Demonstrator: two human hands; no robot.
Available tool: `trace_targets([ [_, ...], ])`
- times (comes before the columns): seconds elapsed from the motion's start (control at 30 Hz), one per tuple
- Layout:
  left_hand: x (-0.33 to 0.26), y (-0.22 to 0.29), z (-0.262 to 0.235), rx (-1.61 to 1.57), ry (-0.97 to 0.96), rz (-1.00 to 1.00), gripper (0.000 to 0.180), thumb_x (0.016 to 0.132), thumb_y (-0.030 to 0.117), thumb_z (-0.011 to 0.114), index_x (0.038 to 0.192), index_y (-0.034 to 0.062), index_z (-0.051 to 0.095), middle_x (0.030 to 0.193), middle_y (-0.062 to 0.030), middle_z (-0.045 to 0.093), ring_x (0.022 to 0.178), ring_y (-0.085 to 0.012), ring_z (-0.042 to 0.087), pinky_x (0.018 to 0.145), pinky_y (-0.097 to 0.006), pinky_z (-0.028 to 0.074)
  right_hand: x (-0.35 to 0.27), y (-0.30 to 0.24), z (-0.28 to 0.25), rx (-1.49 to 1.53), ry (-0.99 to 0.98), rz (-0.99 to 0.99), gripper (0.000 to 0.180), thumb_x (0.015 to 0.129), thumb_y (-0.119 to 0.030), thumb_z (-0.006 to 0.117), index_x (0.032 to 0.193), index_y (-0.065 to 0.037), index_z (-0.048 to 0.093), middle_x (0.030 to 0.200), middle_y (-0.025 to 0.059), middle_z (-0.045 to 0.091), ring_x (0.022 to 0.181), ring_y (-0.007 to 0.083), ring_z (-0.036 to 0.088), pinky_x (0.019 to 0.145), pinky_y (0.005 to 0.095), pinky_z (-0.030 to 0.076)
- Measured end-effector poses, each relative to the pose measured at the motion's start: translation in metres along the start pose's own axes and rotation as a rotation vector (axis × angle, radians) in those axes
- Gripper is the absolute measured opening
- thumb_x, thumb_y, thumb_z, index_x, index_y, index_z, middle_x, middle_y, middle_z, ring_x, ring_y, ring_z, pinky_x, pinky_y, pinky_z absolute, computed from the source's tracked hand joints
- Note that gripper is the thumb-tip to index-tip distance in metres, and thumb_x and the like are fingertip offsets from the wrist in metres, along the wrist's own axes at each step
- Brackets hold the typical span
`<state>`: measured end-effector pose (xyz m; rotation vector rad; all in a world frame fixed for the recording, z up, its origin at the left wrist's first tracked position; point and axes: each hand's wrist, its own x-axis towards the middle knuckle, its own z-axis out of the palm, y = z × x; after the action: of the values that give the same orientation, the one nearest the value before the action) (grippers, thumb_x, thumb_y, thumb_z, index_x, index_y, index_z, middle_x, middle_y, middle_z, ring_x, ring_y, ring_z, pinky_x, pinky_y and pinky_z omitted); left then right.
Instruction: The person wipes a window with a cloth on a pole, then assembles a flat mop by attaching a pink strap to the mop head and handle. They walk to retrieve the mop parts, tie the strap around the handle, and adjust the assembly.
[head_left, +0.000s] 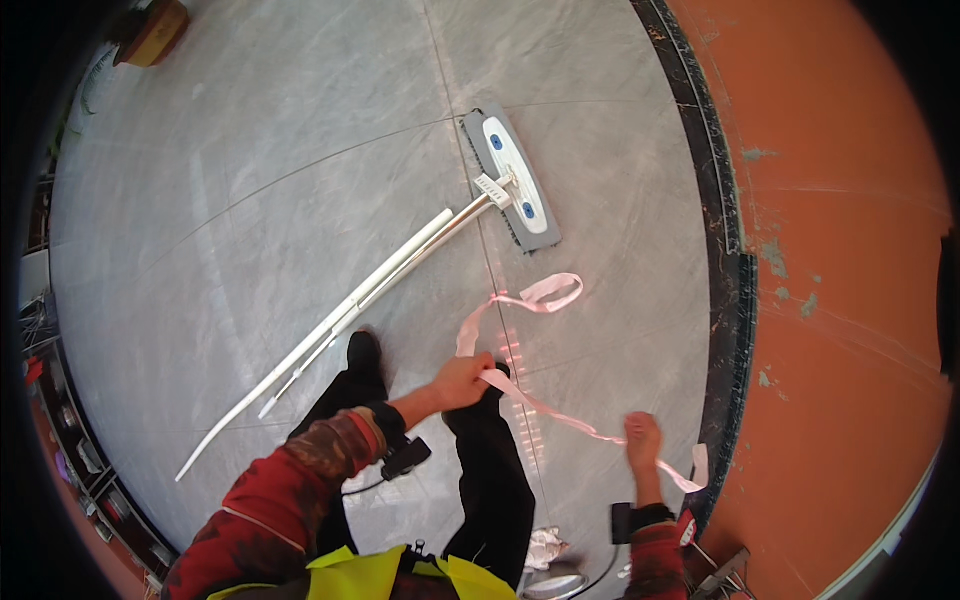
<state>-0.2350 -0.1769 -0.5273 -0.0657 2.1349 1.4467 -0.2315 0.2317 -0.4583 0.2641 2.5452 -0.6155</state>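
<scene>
A long, pale pink, flat ribbon-like strip (540, 403) is stretched between both hands. The left hand (463, 381) is closed around the strip near its middle; from that grip one length runs up and away over the floor, ending in a loose loop just beyond the hand. The other length slopes down to the right hand (642, 437), whose fingers are curled onto the strip, pinching it. A short free end hangs past the right hand, toward the wall side. Whether the looped end touches the floor cannot be told

Both forearms wear dark red patterned sleeves (300, 480), and a small black device sits at each wrist. A yellow high-visibility vest (370, 572) shows at the lower edge, below the hands. Black trousers and a black shoe (363, 352) stand directly under and just left of the left hand

Beyond the left hand, a flat mop lies on the grey tiled floor (250, 200): its grey rectangular head with white centre plate (510, 178) is farthest from the hands, and its long white handle (330, 325) runs back diagonally, passing left of the left hand, well apart from it

To the right of the right hand, a black skirting band (720, 250) edges the floor, with a reddish-orange wall (850, 250), chipped in places, above it
</scene>
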Motion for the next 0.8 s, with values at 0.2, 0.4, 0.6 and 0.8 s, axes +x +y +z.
trace_targets([
  [0.2, 0.068, -0.077, 0.042, 0.077, 0.018, 0.018, 0.021, 0.079, 0.011, 0.062, 0.097, 0.0046, 0.056, 0.094, -0.0170, 0.061, 0.093, -0.0387, 0.056, 0.080, -0.044, 0.044, 0.086, -0.118, 0.253, 1.539, -0.812, 0.715, 0.054, 0.100, -0.046, 0.040, 0.124, 0.001, 0.046, 0.111, 0.0183, 0.062, 0.098, 0.0299, 0.064, 0.088, 0.0408, 0.052],
  [0.4, 0.118, -0.199, -0.029, 0.557, 0.168, 0.364, 0.082, 0.066, 0.023, 0.080, 0.135, 0.0030, 0.041, 0.133, -0.0201, 0.043, 0.124, -0.0347, 0.041, 0.104, -0.049, 0.029, 0.174, -0.097, 0.358, 1.696, 0.107, 0.691, 0.007, 0.097, -0.011, 0.049, 0.099, -0.006, 0.053, 0.090, 0.0072, 0.059, 0.081, 0.0199, 0.060, 0.072, 0.0329, 0.052],
  [0.6, 0.156, -0.311, -0.122, 0.558, 0.209, -0.389, 0.084, 0.058, 0.039, 0.082, 0.126, 0.0030, 0.047, 0.114, -0.0176, 0.059, 0.108, -0.0352, 0.055, 0.090, -0.044, 0.046, 0.217, -0.103, 0.400, 1.441, -0.097, 0.450, 0.018, 0.092, -0.009, 0.057, 0.110, -0.008, 0.055, 0.074, 0.0026, 0.062, 0.053, 0.0094, 0.053, 0.042, 0.0208, 0.037],
  [0.8, 0.160, -0.316, -0.124, 0.443, 0.196, -0.337, 0.067, 0.054, 0.036, 0.080, 0.106, 0.0008, 0.058, 0.100, -0.0196, 0.065, 0.096, -0.0346, 0.062, 0.084, -0.040, 0.049, 0.252, -0.209, 0.443, 1.470, -0.294, 0.209, 0.026, 0.091, -0.021, 0.064, 0.111, -0.008, 0.056, 0.092, 0.0047, 0.064, 0.069, 0.0110, 0.059, 0.054, 0.0234, 0.044],
])
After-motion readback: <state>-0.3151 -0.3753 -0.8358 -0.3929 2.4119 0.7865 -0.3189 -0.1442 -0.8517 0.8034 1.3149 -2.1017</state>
